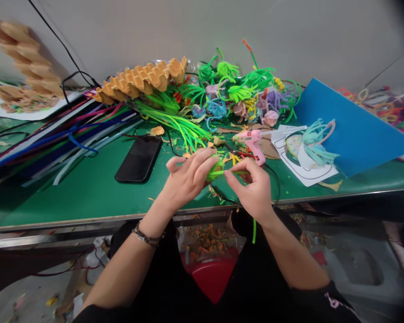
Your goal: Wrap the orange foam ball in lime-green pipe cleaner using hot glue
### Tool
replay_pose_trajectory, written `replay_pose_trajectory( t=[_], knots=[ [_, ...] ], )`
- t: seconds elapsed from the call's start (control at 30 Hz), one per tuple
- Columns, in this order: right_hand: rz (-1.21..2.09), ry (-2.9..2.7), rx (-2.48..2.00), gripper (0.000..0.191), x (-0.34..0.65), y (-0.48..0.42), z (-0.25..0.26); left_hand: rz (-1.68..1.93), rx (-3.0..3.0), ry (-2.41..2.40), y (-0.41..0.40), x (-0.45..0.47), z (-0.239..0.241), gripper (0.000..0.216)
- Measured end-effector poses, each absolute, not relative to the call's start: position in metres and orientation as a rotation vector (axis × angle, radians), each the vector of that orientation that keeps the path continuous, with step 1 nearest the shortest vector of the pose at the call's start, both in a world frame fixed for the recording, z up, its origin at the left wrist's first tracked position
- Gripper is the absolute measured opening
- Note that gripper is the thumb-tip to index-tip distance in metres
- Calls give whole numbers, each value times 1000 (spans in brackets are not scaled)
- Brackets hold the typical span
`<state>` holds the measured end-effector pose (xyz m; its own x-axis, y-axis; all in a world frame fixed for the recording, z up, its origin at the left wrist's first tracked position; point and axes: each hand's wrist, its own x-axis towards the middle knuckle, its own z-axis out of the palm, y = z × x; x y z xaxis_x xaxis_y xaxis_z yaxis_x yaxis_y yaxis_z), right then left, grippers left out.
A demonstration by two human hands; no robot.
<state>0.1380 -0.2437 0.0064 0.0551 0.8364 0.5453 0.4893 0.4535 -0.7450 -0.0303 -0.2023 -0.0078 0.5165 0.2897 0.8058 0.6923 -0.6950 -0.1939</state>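
Observation:
My left hand [188, 177] is closed around a small bright green pipe-cleaner bundle [215, 170], held just above the front edge of the green table [87, 193]. My right hand [252, 188] pinches a green pipe-cleaner stem [254, 231] that runs from the bundle through its fingers and hangs down below the wrist. The two hands almost touch at the bundle. A bracelet sits on my left wrist.
A black phone [139, 158] lies left of the hands. Behind them lie a pink glue gun [252, 141], a pile of finished pipe-cleaner flowers [239, 94], loose green stems [178, 123], stacked orange cones [141, 78], coloured pipe cleaners [63, 134], a blue sheet [353, 125] and a white paper template [306, 157].

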Motion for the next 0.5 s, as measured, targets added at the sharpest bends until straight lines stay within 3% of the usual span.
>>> replay_pose_trajectory(
  t=[0.5],
  knots=[
    [621,-1497,-1221,13,135,-246,14,-1107,-2246,-748,-206,-30,-7,27]
  ],
)
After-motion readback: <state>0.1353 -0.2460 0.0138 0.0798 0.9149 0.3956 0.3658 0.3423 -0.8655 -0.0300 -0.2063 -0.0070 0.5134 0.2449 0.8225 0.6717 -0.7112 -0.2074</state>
